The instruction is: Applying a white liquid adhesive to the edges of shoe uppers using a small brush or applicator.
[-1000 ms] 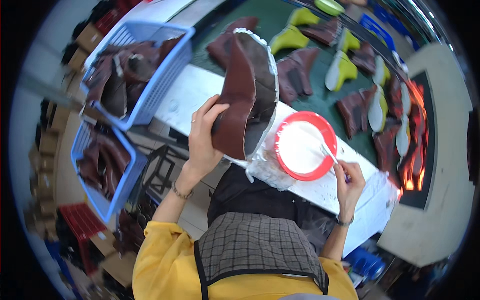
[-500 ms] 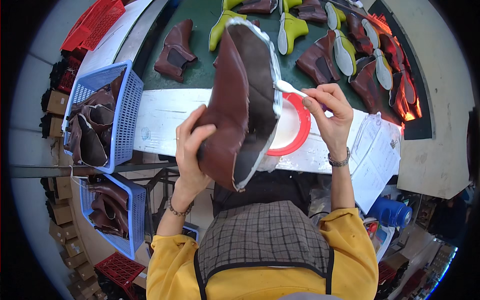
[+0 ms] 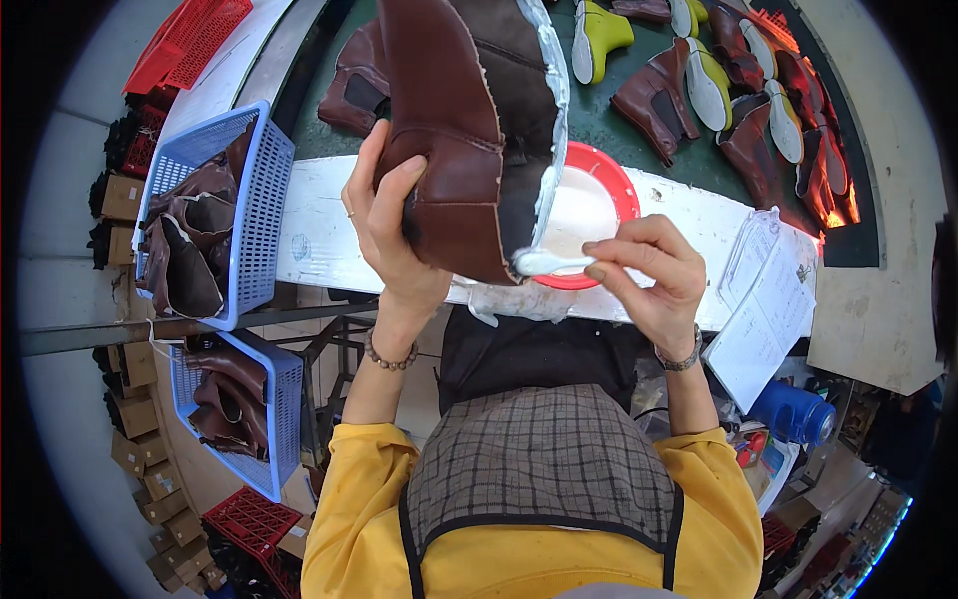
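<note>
My left hand [image 3: 399, 230] is closed around a brown leather boot upper [image 3: 449, 160], held up over the bench with its dark inner side turned to the right. White paste lines the upper's right-hand edge. In a pinch, my right hand [image 3: 661, 280] holds a small white brush, like a toothbrush [image 3: 561, 263], whose paste-covered head touches the lower end of that edge. Behind the brush stands a red-rimmed bowl [image 3: 621, 183] of white paste, partly hidden by the upper and my right fingers.
Brown boots [image 3: 654, 105] and lime-green lasts [image 3: 599, 42] cover the green conveyor belt [image 3: 669, 180]. A glowing orange heater [image 3: 846, 208] is at the far right. Two blue baskets [image 3: 261, 220] of uppers stand left. Papers [image 3: 763, 309] lie right, above a blue jug [image 3: 793, 411].
The brush has moved down and left along the edge to the upper's lower end. My left hand has raised the upper and turned it somewhat. The boots on the belt have shifted right.
</note>
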Motion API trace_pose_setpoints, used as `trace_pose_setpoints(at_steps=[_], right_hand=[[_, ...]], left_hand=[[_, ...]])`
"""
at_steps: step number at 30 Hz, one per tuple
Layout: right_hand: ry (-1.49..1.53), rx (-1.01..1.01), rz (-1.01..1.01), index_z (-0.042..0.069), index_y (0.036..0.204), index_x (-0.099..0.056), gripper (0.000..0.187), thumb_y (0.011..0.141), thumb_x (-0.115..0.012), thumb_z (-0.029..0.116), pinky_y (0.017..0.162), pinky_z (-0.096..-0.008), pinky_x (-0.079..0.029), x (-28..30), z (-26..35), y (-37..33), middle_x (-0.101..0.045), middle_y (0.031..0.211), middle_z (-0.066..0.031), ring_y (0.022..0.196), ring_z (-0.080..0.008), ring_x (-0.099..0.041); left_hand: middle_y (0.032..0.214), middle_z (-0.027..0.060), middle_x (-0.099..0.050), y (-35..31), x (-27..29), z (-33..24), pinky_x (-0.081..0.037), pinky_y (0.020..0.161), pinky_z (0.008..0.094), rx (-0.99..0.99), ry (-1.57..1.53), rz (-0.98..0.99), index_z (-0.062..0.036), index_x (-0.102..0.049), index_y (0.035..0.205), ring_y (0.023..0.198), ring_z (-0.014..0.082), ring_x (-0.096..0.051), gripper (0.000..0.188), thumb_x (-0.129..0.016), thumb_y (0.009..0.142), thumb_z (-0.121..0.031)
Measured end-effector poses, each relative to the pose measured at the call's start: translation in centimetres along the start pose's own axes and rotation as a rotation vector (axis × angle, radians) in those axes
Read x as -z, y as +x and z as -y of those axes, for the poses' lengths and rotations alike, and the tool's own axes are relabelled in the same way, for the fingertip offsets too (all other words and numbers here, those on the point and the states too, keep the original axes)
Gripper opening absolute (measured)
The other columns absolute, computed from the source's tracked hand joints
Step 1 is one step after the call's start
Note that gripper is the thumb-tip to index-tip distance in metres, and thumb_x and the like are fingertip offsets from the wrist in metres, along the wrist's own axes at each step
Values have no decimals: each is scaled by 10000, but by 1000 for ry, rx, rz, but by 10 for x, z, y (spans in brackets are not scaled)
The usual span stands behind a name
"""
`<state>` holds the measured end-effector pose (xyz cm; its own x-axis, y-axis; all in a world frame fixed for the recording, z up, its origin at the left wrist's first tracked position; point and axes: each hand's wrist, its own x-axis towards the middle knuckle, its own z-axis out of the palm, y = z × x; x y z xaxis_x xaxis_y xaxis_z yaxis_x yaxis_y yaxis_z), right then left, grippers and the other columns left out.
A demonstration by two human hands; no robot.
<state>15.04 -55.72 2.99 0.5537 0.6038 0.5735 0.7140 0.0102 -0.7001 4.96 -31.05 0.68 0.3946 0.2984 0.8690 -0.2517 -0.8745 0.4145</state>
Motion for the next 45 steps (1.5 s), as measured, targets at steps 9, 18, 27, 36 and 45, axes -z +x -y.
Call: trace_pose_setpoints(at_steps=[9, 18, 27, 36, 45], right_hand=[[-20, -393, 59, 40, 929, -789, 103, 846, -796, 100, 587, -249, -481, 8, -28, -1, -690, 848, -54, 692, -153, -646], [-141, -319, 60, 95, 925, -788, 144, 789, -832, 113, 672, -326, -474, 21, -68, 5, -701, 876, -18, 722, -157, -629], [-92, -28, 112, 99, 925, -791, 168, 769, -853, 107, 785, -286, -390, 16, -48, 30, -688, 863, 1, 706, -115, -596], [-35, 47, 56, 120, 929, -797, 164, 775, -852, 124, 815, -282, -369, 4, -47, 48, -681, 879, 13, 805, -107, -608], [-97, -96, 174, 130, 910, -797, 146, 778, -848, 164, 854, -320, -347, 24, -64, 18, -684, 857, 21, 776, -123, -595]], left_hand=[[1445, 192, -552, -13, 25, 16, -402, 1121, 407, 288, -266, 132, -3, -530, 1405, 1361, 288, -515, 652, -703, 781, 67], [569, 120, -546, -39, 134, 44, -370, 473, 292, 1274, -651, 373, 29, -593, 699, 489, 187, -502, 136, -534, 628, 129], [713, 177, -632, -50, 142, 67, -375, 423, 324, 1362, -801, 263, 100, -609, 1021, 465, 211, -525, 404, -568, 622, 152], [775, 206, -647, -54, 120, 70, -367, 400, 324, 1429, -886, 249, 112, -572, 1123, 459, 211, -524, 498, -594, 627, 149], [836, 234, -663, -59, 130, 79, -360, 377, 325, 1463, -969, 192, 123, -536, 1226, 453, 211, -524, 600, -619, 632, 145]])
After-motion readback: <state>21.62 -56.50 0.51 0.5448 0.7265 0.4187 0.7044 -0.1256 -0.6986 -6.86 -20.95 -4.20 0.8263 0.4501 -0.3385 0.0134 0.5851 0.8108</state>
